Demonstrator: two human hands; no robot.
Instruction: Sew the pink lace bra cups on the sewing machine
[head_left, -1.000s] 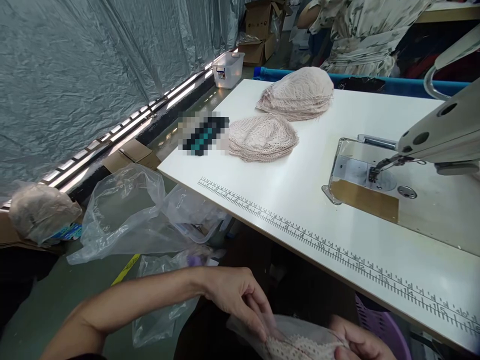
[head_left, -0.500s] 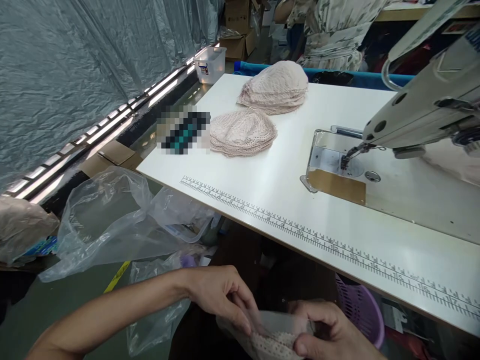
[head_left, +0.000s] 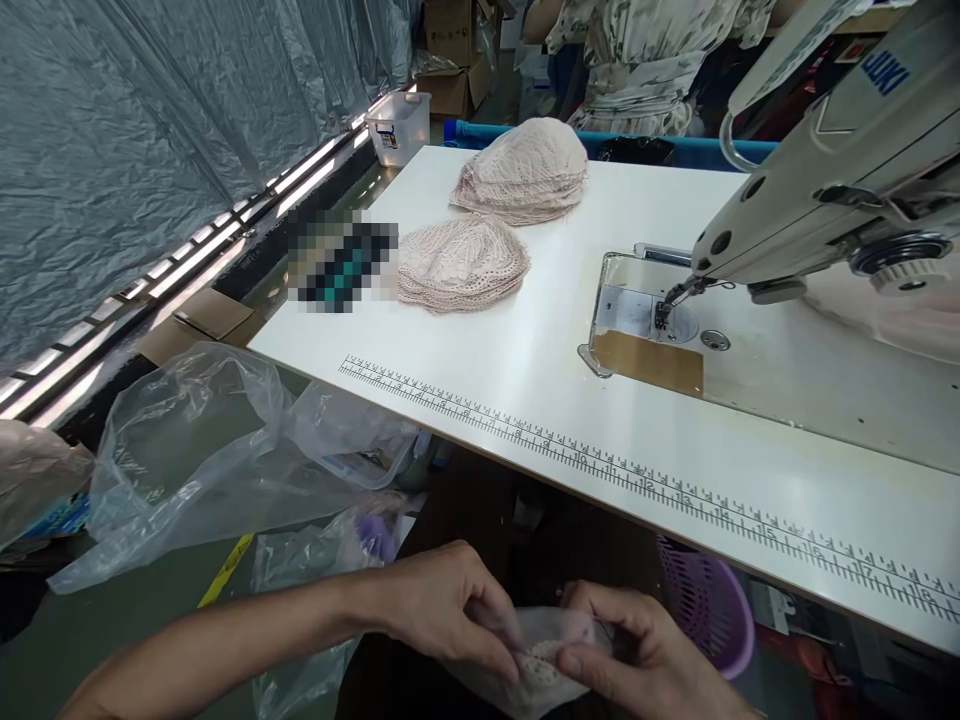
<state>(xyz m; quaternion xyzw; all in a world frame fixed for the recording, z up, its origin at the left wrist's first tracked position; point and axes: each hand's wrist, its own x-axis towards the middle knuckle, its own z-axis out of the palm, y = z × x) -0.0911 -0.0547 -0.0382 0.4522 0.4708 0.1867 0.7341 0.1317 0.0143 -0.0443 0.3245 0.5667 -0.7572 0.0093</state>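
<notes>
Low in front of my lap, both hands pinch a pale lace and sheer mesh fabric piece [head_left: 551, 672]. My left hand [head_left: 461, 620] grips its left side between thumb and fingers. With thumb and fingertips, my right hand [head_left: 622, 640] holds the right side, close to the left fingertips. The lower part of the piece is cut off by the frame. On the white sewing table lie two stacks of pale pink lace pieces, a nearer stack [head_left: 465, 265] and a farther stack [head_left: 525, 170].
A sewing machine [head_left: 817, 200] stands on the right of the table [head_left: 420, 370], whose front edge carries a printed ruler. Below are a purple basket [head_left: 705, 605] and clear plastic bags [head_left: 202, 460]. A person in patterned clothing [head_left: 637, 60] is behind the table.
My right hand has moved left, bringing its fingertips closer to my left hand, and the fabric between them is bunched more tightly. The view has shifted slightly to the right.
</notes>
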